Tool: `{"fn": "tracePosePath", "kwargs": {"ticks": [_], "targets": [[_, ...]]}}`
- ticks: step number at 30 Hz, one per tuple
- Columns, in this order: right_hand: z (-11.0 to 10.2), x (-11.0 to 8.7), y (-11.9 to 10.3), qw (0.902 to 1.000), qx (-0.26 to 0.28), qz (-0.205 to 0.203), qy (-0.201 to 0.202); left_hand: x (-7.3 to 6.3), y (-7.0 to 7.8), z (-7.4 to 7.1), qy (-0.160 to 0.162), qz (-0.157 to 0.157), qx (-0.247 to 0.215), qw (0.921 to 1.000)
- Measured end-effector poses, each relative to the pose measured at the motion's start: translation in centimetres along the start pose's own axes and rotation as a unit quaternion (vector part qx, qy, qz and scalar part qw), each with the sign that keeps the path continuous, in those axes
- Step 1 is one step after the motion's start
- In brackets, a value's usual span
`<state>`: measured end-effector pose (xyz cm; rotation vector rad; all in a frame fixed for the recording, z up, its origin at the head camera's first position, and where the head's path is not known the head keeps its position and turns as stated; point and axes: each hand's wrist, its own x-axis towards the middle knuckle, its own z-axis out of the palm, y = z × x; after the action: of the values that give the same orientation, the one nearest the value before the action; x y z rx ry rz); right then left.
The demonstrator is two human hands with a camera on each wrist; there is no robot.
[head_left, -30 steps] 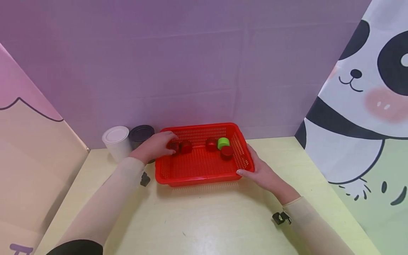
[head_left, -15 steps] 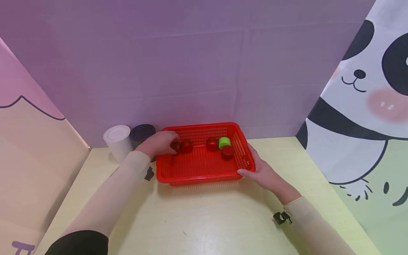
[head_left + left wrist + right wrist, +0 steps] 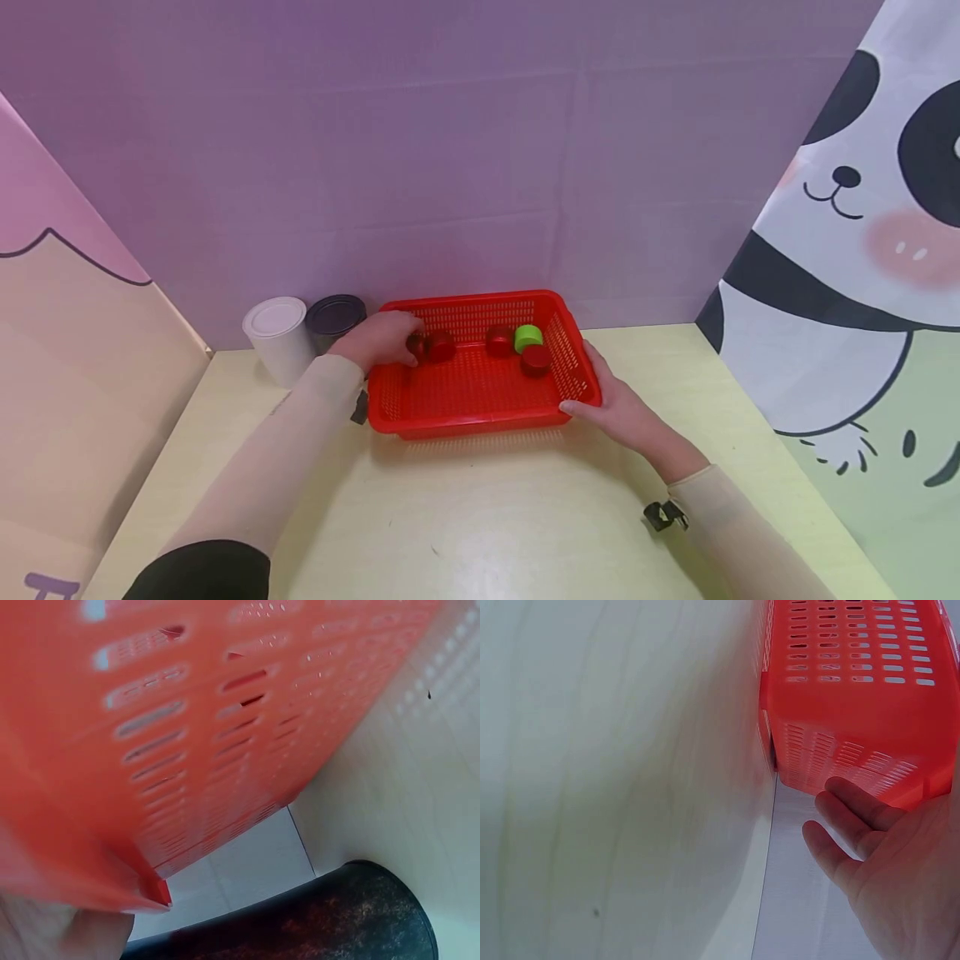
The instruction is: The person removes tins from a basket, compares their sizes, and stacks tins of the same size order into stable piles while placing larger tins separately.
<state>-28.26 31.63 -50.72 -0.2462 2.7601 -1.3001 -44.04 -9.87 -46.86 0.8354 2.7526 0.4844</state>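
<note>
A red plastic basket [image 3: 457,408] with slotted walls stands on the table. My left hand [image 3: 381,339] reaches over its left rim, with thumb and fingers curved round a dark red round cylinder [image 3: 416,347]; the hand partly hides it. Right beside that lies another red cylinder [image 3: 441,346]. My right hand [image 3: 618,408] holds the basket's front right corner, thumb on the rim and fingers along the outer wall. In the right wrist view, the fingers [image 3: 844,825] are slightly bent beside the basket wall. The left wrist view mostly shows the basket's outside.
Farther right in the basket are two red cylinders [image 3: 536,360] and a bright green cylinder [image 3: 528,337]. A white lidded canister [image 3: 277,337] and a black lidded canister [image 3: 335,315] stand left of the basket. A purple backdrop [image 3: 465,167] rises behind the table [image 3: 465,517].
My left hand has shifted slightly right, farther into the basket, and its fingers have drawn in round the dark red cylinder. My right hand stays at the basket's corner.
</note>
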Motion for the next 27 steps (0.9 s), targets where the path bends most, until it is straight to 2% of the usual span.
{"fn": "tracePosePath", "kwargs": {"ticks": [6, 16, 27], "targets": [[0.0, -0.1, 0.0, 1.0000, 0.001, 0.001, -0.001, -0.1, 0.5, -0.1, -0.005, -0.003, -0.007, 1.0000], [0.0, -0.3, 0.1, 1.0000, 0.000, -0.005, 0.000, 0.1, 0.9, -0.1, -0.023, -0.002, 0.034, 0.9992], [-0.2, -0.5, 0.0, 1.0000, 0.002, -0.003, -0.002, -1.0, 1.5, -0.6, -0.033, -0.028, -0.019, 0.9989]]}}
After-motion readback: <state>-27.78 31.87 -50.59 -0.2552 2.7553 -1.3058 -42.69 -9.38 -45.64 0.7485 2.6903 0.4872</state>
